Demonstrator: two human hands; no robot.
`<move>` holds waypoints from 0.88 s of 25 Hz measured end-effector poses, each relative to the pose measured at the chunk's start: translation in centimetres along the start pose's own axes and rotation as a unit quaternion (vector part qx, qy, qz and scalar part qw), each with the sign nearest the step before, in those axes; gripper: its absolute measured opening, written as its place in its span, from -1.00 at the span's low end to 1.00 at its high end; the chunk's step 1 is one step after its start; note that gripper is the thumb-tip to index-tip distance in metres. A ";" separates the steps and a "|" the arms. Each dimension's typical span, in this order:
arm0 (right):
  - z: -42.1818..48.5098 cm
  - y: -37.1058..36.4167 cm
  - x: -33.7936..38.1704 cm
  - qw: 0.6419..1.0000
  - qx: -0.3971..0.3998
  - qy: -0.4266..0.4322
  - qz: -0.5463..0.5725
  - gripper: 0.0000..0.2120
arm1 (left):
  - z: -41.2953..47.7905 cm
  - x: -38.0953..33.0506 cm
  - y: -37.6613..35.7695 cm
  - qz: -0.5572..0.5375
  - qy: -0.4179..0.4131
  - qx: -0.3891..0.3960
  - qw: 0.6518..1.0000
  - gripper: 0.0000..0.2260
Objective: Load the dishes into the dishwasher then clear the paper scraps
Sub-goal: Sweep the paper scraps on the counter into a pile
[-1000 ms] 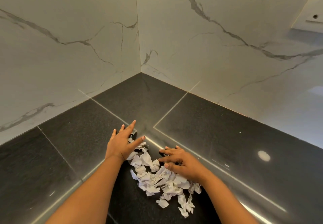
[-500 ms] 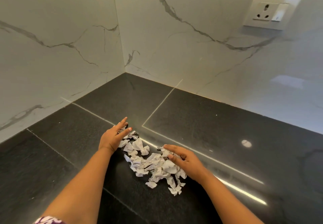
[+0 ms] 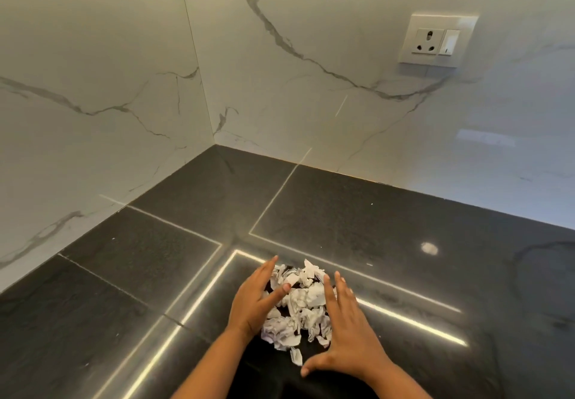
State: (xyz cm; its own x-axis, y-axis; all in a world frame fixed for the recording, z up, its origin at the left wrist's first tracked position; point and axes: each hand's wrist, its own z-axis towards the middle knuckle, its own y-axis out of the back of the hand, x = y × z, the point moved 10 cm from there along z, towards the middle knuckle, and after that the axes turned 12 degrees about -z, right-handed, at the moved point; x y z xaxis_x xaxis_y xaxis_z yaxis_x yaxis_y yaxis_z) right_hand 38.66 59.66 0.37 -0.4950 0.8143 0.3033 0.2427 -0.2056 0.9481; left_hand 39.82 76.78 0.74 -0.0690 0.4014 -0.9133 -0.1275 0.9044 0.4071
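1. On either side of one pile: left hand (image 3: 253,302) and right hand (image 3: 345,333), both with fingers straight and palms down — neither grips anything.
2. Left hand: fingers point away from the person, thumb stretched sideways onto the edge of the pile.
3. Right hand: fingers held together along the pile's right flank. Its thumb is splayed wide toward the left forearm, just on the near side of the nearest scrap.
4. Paper scraps (image 3: 298,302): white, crumpled, heaped between the two hands and touching both. A few loose bits trail toward the wrists.
5. Countertop (image 3: 373,218): dark polished stone under hands and scraps, with thin bright light streaks crossing it to the left and right of the hands.
6. Beyond the fingertips: white veined marble wall (image 3: 93,87), two faces meeting in a corner — well past the right hand, high up, a white socket plate (image 3: 435,41) with a switch.
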 end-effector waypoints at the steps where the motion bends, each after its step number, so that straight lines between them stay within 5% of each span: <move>1: 0.1 -0.1 0.3 1.000 0.002 -0.007 -0.025 0.43 | 0.1 -0.1 0.0 0.007 -0.003 0.000 1.000 -0.15; 8: 3.1 -0.2 2.8 0.999 -0.002 0.000 -0.052 0.40 | 0.2 -1.5 -1.1 0.163 -0.045 0.048 0.984 0.01; 16: 6.2 -0.1 5.0 0.994 0.014 0.102 -0.023 0.36 | 0.6 -1.3 -1.4 0.208 -0.067 0.055 0.974 -0.03; 22: 6.1 1.4 5.0 0.992 -0.055 0.095 0.055 0.09 | 0.9 -0.9 -1.4 0.224 -0.066 0.047 0.971 0.03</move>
State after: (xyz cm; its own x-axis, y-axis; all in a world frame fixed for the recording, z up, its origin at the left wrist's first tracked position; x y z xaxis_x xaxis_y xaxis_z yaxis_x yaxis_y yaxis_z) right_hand 41.63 66.80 2.69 -0.6216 0.6690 0.4074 0.2163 -0.3533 0.9102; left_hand 40.93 75.23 1.00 0.0315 0.7670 -0.6408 -0.0223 0.6415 0.7668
